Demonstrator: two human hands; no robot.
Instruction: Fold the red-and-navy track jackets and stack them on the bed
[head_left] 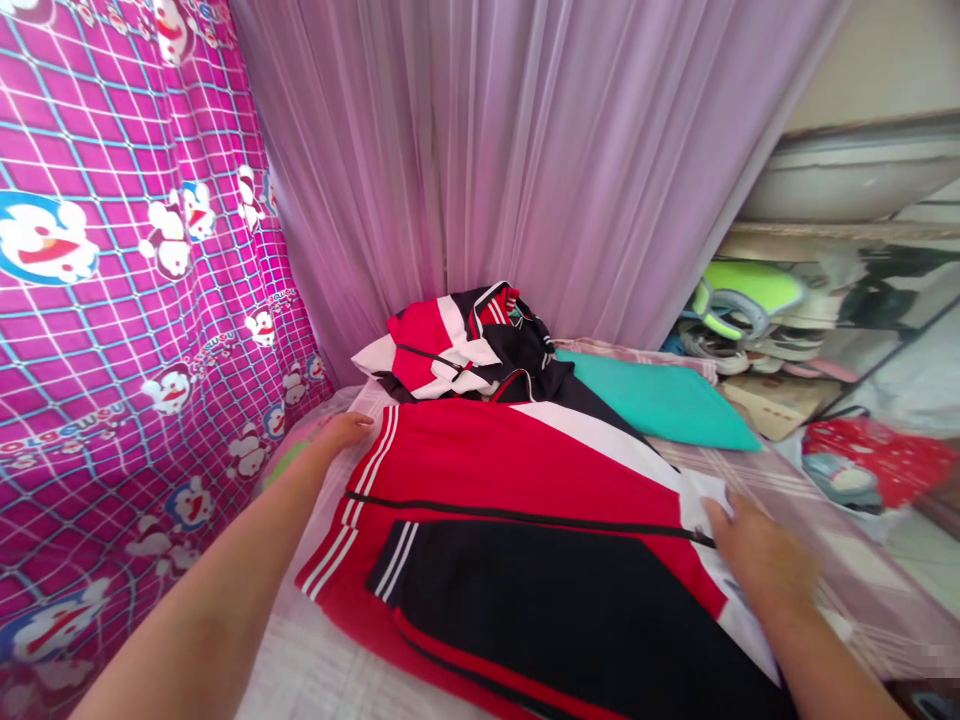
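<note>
jacket spread flat on a plaid sheet, one sleeve folded in

nearest, a dark sleeve (540, 600) with a white-striped cuff lies folded over the lower half of the jacket (517, 455), its cuff toward the striped hem. the jacket lies on its side across the plaid sheet (825, 530), red and white, its black zip (517, 515) running from hem to collar end. the right hand (765, 550) is closed on the white cloth at the collar end. the left hand (349, 432) is just beside the hem's far corner, fingers close together; whether it grips the cloth, i cannot tell.

beyond, a crumpled garment (431, 345) in red, white and dark lies against the jacket's far side, with a folded turquoise cloth (660, 400) to its right. a red bag (877, 460) and a shelf (862, 230) stand at the right; a pink patterned curtain (150, 330) hangs at the left, a lilac curtain (510, 170) behind.
</note>
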